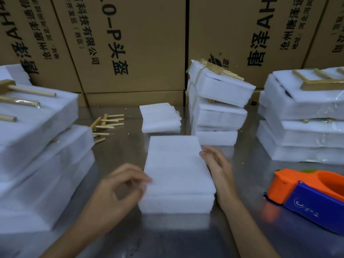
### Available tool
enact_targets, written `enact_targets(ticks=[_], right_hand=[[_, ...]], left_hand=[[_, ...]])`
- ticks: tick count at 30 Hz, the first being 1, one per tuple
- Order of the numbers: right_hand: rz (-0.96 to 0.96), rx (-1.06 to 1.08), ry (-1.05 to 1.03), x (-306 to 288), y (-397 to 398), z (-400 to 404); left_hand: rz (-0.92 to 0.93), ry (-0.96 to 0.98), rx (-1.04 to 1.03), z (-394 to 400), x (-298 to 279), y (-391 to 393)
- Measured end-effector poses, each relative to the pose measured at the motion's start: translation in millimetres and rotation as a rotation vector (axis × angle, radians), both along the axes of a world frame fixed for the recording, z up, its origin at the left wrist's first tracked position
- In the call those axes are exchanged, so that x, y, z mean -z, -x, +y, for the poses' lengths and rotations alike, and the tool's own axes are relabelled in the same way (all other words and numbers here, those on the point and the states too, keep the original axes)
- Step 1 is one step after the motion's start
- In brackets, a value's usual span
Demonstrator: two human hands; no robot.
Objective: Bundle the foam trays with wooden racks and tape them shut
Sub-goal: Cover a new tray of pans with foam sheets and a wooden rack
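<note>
Both hands flank the central stack of white foam trays [176,170], left hand [119,190] loosely curled at its edge, right hand [216,164] flat against its side, amid taped white foam bundles [217,101], loose wooden peg racks [106,123] and an orange-and-blue tape dispenser [309,194].

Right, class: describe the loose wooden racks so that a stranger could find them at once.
Start at the wall of brown cardboard boxes, then drop to the grey metal table below. The pale wooden peg racks lie bare there, left of a small white foam stack, untaped.
</note>
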State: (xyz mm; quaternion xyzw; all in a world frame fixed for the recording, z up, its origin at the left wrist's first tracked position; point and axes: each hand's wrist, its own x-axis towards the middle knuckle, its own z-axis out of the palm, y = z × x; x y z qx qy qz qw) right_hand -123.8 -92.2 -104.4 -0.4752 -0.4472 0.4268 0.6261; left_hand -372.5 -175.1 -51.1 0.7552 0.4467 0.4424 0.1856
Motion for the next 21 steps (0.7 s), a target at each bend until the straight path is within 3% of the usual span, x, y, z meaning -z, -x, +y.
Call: enact_targets(ticks=[2,4,9,13,17,21], right_hand=[[-0.020,-0.017,-0.001,0,1,1],[-0.029,0.006,0.005,2,1,3],[0.026,0.151,0.083,9,-2,15],[0.037,0.157,0.113,9,-1,21],[0.018,0.126,0.125,8,0,27],[0.030,0.113,0.146,10,0,33]], left_hand=[[-0.159,0.072,-0.152,28,-3,2],[-0.196,0.151,-0.369,79,-2,7],[0.228,0.436,-0.729,208,10,34],[0.346,0.563,-0.928,262,24,59],[0.487,0.396,-0.945,278,55,80],[0.495,0.176,-0.932,276,68,79]])
